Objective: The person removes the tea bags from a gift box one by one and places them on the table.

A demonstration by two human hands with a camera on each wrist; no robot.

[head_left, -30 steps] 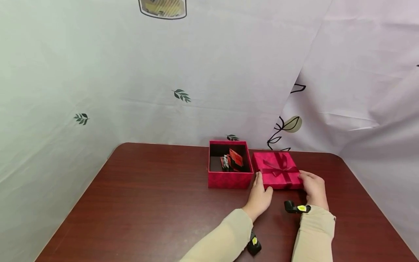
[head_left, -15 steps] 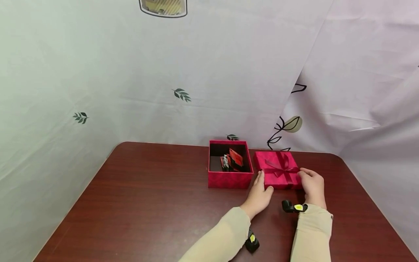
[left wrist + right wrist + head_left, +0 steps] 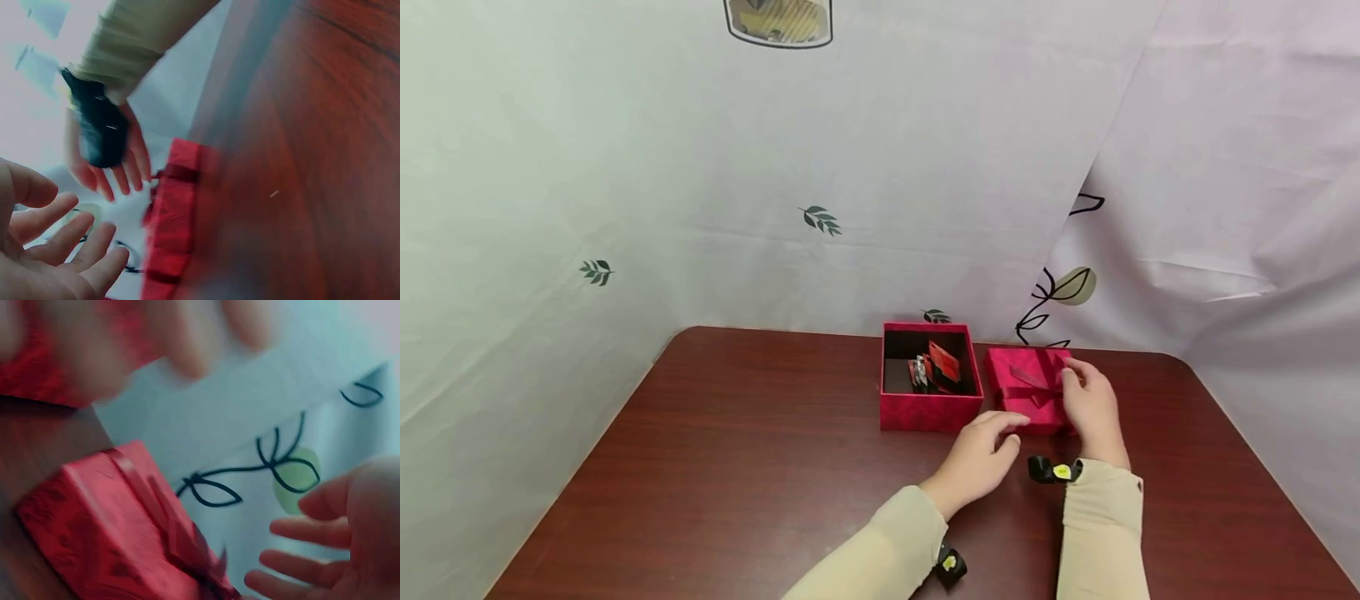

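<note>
Red lid (image 3: 1026, 390) with a ribbon bow (image 3: 1037, 385) lies flat on the dark wood table (image 3: 737, 467), just right of the open red box (image 3: 929, 388), the two nearly touching. Box sits near the table's back edge, upright, with small red and black items (image 3: 934, 372) inside; too small to tell what they are.

Right hand (image 3: 1092, 408) is at the lid's right side, fingers extended and loosely spread, fingertips over the ribbon area. Right wrist view shows the fingers (image 3: 300, 550) straight and apart beside the lid (image 3: 119, 531), not wrapped round it; it looks to be slightly clear of the lid, but blur makes contact hard to judge.

Left hand (image 3: 976, 460) is just in front of the lid's near left corner, above the table, fingers relaxed and slightly curved, holding nothing. Left wrist view confirms loose open fingers (image 3: 69, 244), with the lid's edge (image 3: 172, 219) beside them and not gripped.

Both forearms wear beige sleeves (image 3: 887, 550) with a black wrist camera (image 3: 1049, 470) strapped on. Pale curtain with leaf prints (image 3: 820, 220) hangs behind and around the table.
</note>
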